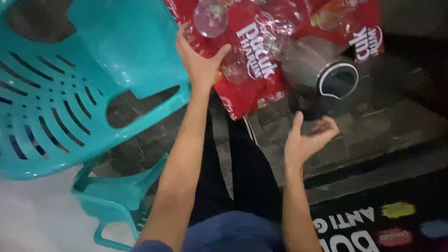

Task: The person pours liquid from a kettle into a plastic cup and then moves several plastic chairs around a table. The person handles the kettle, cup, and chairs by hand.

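The left hand (202, 63) was spread, fingers apart, over clear glasses (211, 17) on red sheeting (252, 66); the right hand (305, 140) was held open, empty.

Teal slatted plastic chair (57, 91) cut off at left and top edges. Clear glasses (212, 18) on red printed plastic sheet (252, 66) motion-blurred; count indeterminate.
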